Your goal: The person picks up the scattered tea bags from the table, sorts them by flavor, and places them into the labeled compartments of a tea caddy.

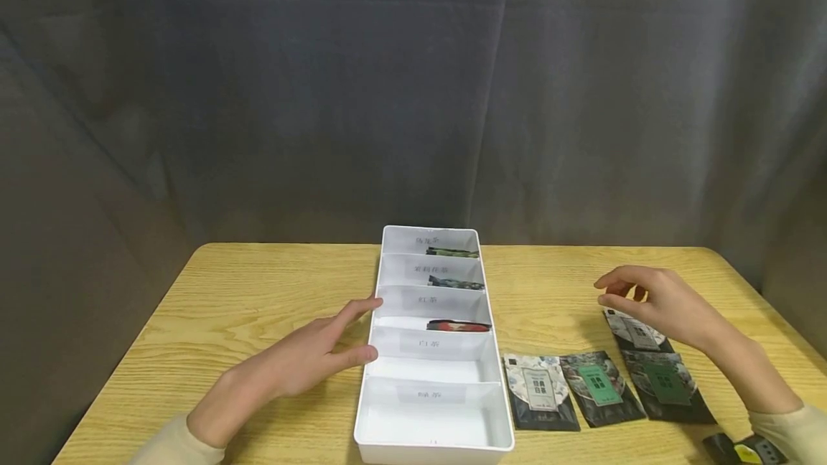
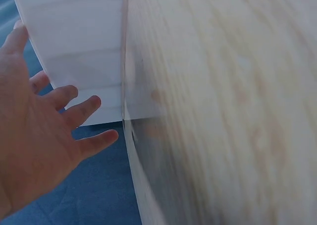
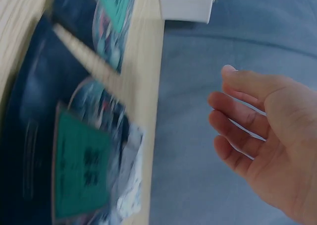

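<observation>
A long white divided box (image 1: 434,453) stands on the table with labelled compartments in a row. My left hand (image 1: 293,361) is at its left side, thumb and fingertips at the rim, fingers loosely spread. Above the tea packets on the right hovers my right hand (image 1: 662,303), its fingers loosely bent with nothing between them. Beneath it lies a packet with a pale label (image 1: 641,336). Nearer are a green-labelled packet (image 1: 665,386), another green-labelled packet (image 1: 602,387) and a white-patterned packet (image 1: 541,393).
The three far compartments each hold a packet: a green one (image 1: 452,252), a dark bluish one (image 1: 455,283) and a red one (image 1: 459,326). A black and yellow object (image 1: 746,452) lies near the right sleeve. A grey curtain (image 1: 323,113) hangs behind the wooden table (image 1: 258,285).
</observation>
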The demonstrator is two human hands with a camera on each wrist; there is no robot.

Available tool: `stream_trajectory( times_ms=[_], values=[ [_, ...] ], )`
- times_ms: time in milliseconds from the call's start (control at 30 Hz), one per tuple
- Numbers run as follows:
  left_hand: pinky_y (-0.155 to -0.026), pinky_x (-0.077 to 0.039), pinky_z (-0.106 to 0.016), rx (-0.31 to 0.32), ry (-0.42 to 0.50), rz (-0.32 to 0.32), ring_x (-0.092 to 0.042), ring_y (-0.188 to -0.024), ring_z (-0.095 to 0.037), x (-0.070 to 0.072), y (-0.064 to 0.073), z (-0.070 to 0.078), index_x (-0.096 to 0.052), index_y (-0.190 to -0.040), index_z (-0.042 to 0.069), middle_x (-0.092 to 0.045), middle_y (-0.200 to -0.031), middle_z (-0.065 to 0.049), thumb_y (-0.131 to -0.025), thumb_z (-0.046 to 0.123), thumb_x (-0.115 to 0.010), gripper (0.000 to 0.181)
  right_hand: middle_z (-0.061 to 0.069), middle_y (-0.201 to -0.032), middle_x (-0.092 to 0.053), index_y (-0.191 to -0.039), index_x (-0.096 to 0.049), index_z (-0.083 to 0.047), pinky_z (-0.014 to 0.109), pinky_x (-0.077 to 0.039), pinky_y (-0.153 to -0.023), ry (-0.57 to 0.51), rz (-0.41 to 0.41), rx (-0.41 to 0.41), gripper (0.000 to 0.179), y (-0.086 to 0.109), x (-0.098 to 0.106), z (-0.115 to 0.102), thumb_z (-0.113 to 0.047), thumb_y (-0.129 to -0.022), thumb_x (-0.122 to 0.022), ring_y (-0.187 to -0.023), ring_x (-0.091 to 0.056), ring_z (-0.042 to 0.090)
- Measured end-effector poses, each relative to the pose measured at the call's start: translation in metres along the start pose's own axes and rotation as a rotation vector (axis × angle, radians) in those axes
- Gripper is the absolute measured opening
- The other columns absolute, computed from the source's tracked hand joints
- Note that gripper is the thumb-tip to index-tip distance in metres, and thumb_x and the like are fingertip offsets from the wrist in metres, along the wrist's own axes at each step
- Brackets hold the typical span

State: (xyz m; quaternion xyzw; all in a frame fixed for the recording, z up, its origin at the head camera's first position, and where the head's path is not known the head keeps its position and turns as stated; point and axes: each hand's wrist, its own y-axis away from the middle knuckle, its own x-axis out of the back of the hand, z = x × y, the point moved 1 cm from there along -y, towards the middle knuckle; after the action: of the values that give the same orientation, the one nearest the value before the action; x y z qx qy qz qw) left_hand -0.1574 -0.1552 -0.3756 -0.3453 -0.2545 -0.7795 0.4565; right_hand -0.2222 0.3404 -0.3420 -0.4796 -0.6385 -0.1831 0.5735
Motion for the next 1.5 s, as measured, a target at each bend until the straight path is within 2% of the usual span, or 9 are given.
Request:
stream_trajectory(
  times_ms=[133, 367, 433, 567, 667, 933, 1300, 1500],
  values=[
    [-0.112, -0.037, -0.053, -0.011, -0.031, 0.015, -0.045, -0.140, -0.023, 0.000, 0.000, 0.001, -0.020, -0.154, 0.050, -0.031, -0.159, 0.015, -0.094, 0.067, -0.050, 0.069, -0.013, -0.088, -0.068, -0.105, -0.074, -0.016, 0.022, -0.050, -0.062, -0.025, -0.038, -0.057, 0.014, 0.006, -0.003, 0.021, -0.018, -0.091, -0.074, -0.076, -0.058, -0.006],
    [-0.113, -0.037, -0.052, -0.033, -0.033, -0.012, -0.046, -0.139, -0.021, 0.002, -0.001, 0.000, -0.020, -0.152, 0.054, -0.029, -0.159, 0.020, -0.088, 0.069, -0.057, 0.075, -0.006, -0.094, -0.069, -0.110, -0.073, -0.012, 0.022, -0.050, -0.064, -0.059, -0.091, -0.164, 0.019, 0.018, -0.002, 0.048, -0.020, -0.092, -0.072, -0.079, -0.057, -0.006],
    [-0.112, -0.037, -0.054, -0.036, -0.054, 0.006, -0.047, -0.139, -0.022, 0.003, -0.002, -0.001, -0.024, -0.152, 0.053, -0.028, -0.160, 0.019, -0.087, 0.069, -0.060, 0.076, -0.004, -0.096, -0.070, -0.110, -0.072, -0.011, 0.022, -0.051, -0.064, -0.068, -0.098, -0.180, 0.020, 0.020, -0.001, 0.054, -0.020, -0.092, -0.072, -0.080, -0.057, -0.006],
    [-0.112, -0.037, -0.055, -0.079, -0.132, 0.065, -0.043, -0.142, -0.023, 0.004, -0.003, -0.002, -0.034, -0.150, 0.044, -0.024, -0.162, 0.017, -0.086, 0.066, -0.062, 0.074, -0.001, -0.098, -0.071, -0.111, -0.072, -0.010, 0.022, -0.051, -0.065, -0.072, -0.109, -0.212, 0.021, 0.024, 0.001, 0.064, -0.020, -0.093, -0.071, -0.081, -0.058, -0.007],
    [-0.112, -0.036, -0.056, -0.117, -0.182, 0.094, -0.039, -0.145, -0.022, 0.005, -0.004, -0.001, -0.038, -0.149, 0.038, -0.022, -0.163, 0.013, -0.088, 0.065, -0.060, 0.071, 0.000, -0.099, -0.071, -0.112, -0.072, -0.008, 0.022, -0.051, -0.066, -0.071, -0.121, -0.225, 0.022, 0.027, 0.001, 0.071, -0.020, -0.093, -0.071, -0.081, -0.057, -0.008],
    [-0.113, -0.036, -0.056, -0.150, -0.237, 0.130, -0.035, -0.147, -0.024, 0.004, -0.005, 0.001, -0.039, -0.149, 0.033, -0.023, -0.164, 0.009, -0.089, 0.061, -0.061, 0.069, -0.003, -0.095, -0.069, -0.112, -0.071, -0.007, 0.022, -0.051, -0.064, -0.084, -0.127, -0.220, 0.022, 0.036, 0.000, 0.086, -0.017, -0.093, -0.071, -0.079, -0.057, -0.006],
    [-0.113, -0.034, -0.058, -0.136, -0.242, 0.159, -0.032, -0.149, -0.026, 0.006, -0.006, -0.004, -0.038, -0.150, 0.029, -0.024, -0.164, 0.007, -0.088, 0.068, -0.055, 0.075, 0.003, -0.102, -0.071, -0.115, -0.070, -0.005, 0.021, -0.052, -0.065, -0.144, -0.167, -0.248, 0.026, 0.045, -0.004, 0.104, -0.019, -0.093, -0.070, -0.081, -0.060, -0.005],
    [-0.113, -0.033, -0.059, -0.108, -0.216, 0.152, -0.034, -0.148, -0.028, 0.010, -0.008, -0.004, -0.037, -0.150, 0.031, -0.025, -0.164, 0.007, -0.089, 0.062, -0.060, 0.072, 0.003, -0.103, -0.070, -0.118, -0.068, -0.002, 0.020, -0.051, -0.066, -0.135, -0.182, -0.232, 0.030, 0.046, -0.005, 0.111, -0.017, -0.093, -0.071, -0.083, -0.058, -0.007]
  ],
)
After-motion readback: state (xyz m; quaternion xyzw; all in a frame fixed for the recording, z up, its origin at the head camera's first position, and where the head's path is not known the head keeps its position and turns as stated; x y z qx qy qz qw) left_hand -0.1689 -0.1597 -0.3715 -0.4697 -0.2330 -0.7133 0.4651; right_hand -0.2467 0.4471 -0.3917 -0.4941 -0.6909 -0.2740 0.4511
